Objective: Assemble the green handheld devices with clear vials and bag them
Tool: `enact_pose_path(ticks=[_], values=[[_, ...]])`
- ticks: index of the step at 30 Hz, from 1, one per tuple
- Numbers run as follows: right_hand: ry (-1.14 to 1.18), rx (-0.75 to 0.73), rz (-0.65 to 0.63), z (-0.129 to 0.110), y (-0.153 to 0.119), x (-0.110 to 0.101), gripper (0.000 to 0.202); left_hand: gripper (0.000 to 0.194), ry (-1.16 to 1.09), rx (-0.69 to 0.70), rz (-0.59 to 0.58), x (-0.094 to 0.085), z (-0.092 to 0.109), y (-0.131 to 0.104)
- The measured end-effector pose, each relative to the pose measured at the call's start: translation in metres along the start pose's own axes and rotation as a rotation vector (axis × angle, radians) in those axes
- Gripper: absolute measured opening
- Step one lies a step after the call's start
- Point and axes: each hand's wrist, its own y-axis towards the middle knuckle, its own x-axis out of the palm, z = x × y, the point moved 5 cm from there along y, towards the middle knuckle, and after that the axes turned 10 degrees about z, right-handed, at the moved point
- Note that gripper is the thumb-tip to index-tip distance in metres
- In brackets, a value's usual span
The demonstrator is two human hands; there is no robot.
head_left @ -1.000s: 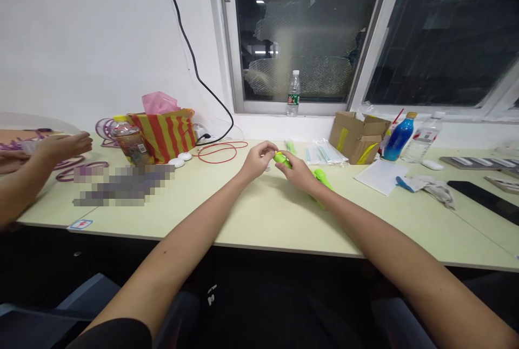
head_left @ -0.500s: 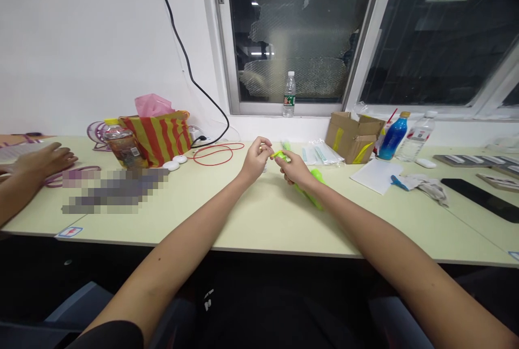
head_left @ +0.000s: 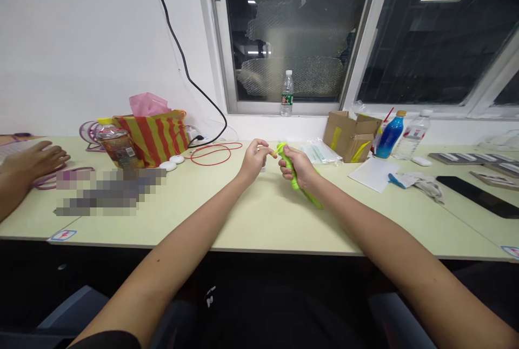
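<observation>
My right hand [head_left: 295,165] is wrapped round a bright green object [head_left: 288,163] with a long body, held tilted above the table [head_left: 251,219]. Its lower end shows below my wrist. My left hand [head_left: 256,158] pinches a thin yellow-green strand [head_left: 275,152] that reaches to the top of the green object. Part of a small white item [head_left: 263,167] shows beside my left fingers.
At the left are a person's hand [head_left: 36,162], a brown drink bottle [head_left: 119,143] and a striped bag [head_left: 158,135]. A red cable [head_left: 214,155] lies behind. To the right are a cardboard box [head_left: 351,135], a blue bottle [head_left: 390,135], gloves [head_left: 419,184] and a black phone-like slab [head_left: 478,196].
The green object has turned more upright in my right hand, which now wraps round its body. The yellow-green strand stretches between both hands. The view has shifted slightly.
</observation>
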Motion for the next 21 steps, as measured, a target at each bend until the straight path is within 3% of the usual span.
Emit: enact_pose_path(ticks=[7, 11, 16, 21], values=[[-0.236, 0.009, 0.06, 0.018, 0.01, -0.009, 0.034, 0.03, -0.098, -0.07, 0.017, 0.004, -0.002, 0.0], [-0.393, -0.117, 0.039, 0.012, 0.009, -0.013, 0.043, 0.039, -0.166, -0.118, -0.013, 0.003, -0.003, 0.003], [-0.528, -0.168, -0.141, 0.007, 0.006, -0.013, 0.042, 0.054, -0.138, -0.152, -0.064, 0.001, 0.001, 0.003], [-0.667, -0.191, -0.314, -0.002, -0.006, -0.008, 0.045, 0.081, -0.034, -0.111, -0.151, -0.002, 0.007, 0.0]])
